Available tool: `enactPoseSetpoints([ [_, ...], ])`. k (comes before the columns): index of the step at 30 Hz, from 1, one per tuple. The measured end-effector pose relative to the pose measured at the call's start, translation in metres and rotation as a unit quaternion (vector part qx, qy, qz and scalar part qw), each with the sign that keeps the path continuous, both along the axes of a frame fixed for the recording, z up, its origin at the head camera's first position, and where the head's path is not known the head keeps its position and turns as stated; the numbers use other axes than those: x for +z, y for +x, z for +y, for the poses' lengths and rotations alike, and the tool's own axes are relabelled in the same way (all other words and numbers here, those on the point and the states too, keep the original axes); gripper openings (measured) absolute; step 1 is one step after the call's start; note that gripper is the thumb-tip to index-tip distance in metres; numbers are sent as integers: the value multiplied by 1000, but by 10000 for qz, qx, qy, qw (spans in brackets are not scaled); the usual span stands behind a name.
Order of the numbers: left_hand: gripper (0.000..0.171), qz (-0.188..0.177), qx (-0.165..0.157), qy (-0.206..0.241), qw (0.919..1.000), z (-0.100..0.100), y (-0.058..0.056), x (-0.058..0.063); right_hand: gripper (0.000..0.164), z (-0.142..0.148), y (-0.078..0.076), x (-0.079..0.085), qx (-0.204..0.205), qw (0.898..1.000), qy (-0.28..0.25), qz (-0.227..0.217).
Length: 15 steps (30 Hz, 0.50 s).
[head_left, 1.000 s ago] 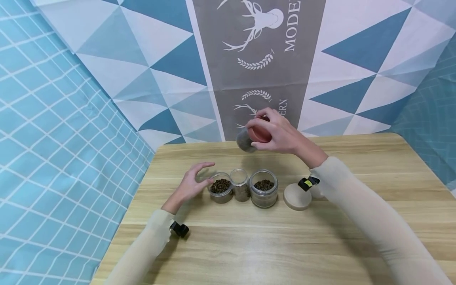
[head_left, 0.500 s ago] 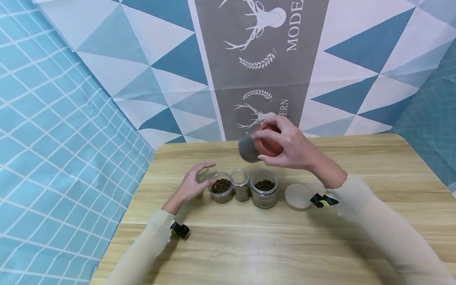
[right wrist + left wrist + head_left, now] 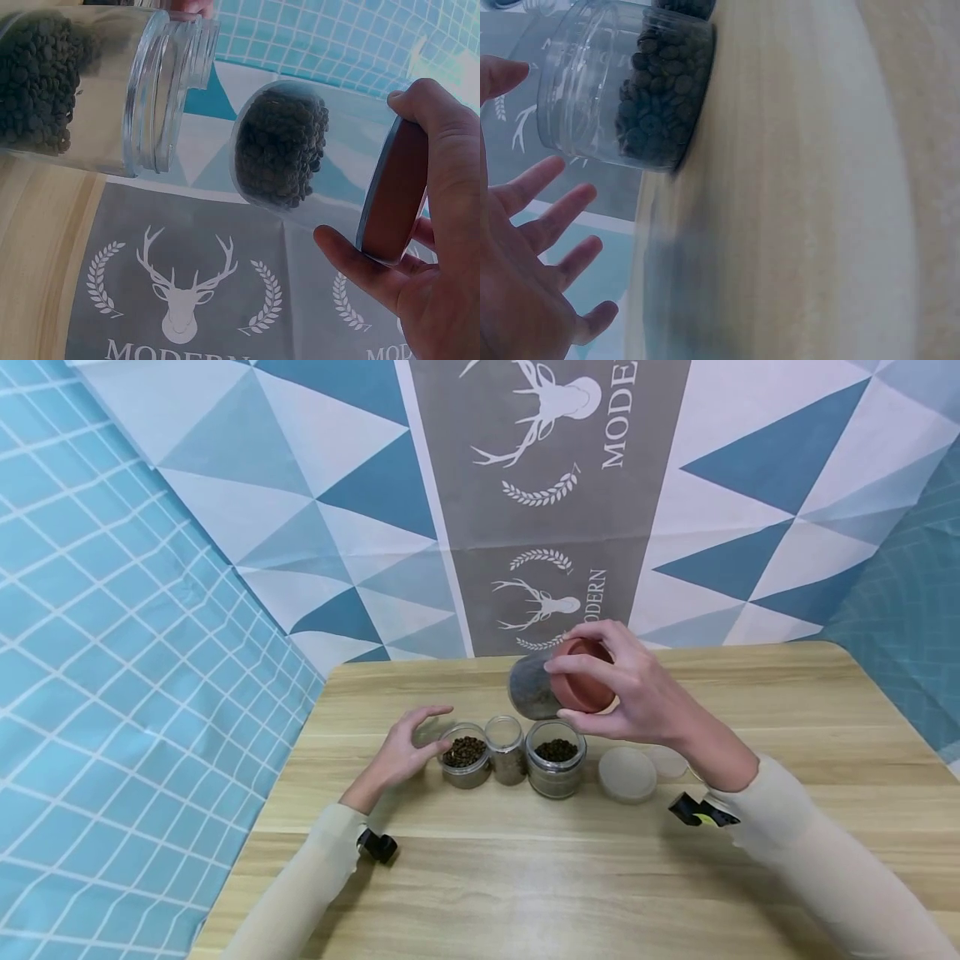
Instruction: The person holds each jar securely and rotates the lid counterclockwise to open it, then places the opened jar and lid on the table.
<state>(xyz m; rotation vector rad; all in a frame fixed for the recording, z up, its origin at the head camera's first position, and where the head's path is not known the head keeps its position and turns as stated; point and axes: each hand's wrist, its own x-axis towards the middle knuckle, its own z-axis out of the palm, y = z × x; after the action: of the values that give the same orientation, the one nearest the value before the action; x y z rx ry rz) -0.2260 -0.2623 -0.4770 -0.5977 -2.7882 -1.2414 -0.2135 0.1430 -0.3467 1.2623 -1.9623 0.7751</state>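
My right hand (image 3: pixel 637 689) grips a clear jar (image 3: pixel 531 685) by its reddish-brown lid (image 3: pixel 396 191), up off the table behind the row of jars. That jar is tilted, and dark coffee-bean-like pieces (image 3: pixel 279 146) lie at its base end. My left hand (image 3: pixel 393 750) has its fingers spread beside a low clear jar (image 3: pixel 467 775) of similar dark pieces, holding nothing. In the left wrist view a gap shows between fingers and jar. Right of it stand a narrow jar (image 3: pixel 506 763) and a wide jar (image 3: pixel 555 778), both uncovered and partly filled.
A round pale lid (image 3: pixel 627 774) lies right of the wide jar. A second pale lid (image 3: pixel 667 762) is just behind it, near my right forearm. The wooden table (image 3: pixel 480 885) meets a patterned cloth backdrop (image 3: pixel 555 552) at the back and a blue grid cloth (image 3: pixel 135 693) on the left.
My right hand has moved right and down toward the table, bringing the brown-lidded jar closer to the wide jar. My left hand and the standing jars look the same.
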Motion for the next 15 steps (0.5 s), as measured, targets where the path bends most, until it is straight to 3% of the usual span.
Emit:
enactPoseSetpoints([
  [3,65,-105,-57,22,9999,9,6,19,47,2,1,0,3,10000,-38,-54],
  [6,68,39,-189,-70,9998,15,7,31,48,4,2,-1,1,9999,-62,-80],
  [11,82,572,-480,-338,9966,28,9,54,51,5,4,-3,-61,9999,-30,-155],
  [15,82,1036,-595,-349,9922,40,10,71,53,6,4,-5,-86,9996,-6,-251],
])
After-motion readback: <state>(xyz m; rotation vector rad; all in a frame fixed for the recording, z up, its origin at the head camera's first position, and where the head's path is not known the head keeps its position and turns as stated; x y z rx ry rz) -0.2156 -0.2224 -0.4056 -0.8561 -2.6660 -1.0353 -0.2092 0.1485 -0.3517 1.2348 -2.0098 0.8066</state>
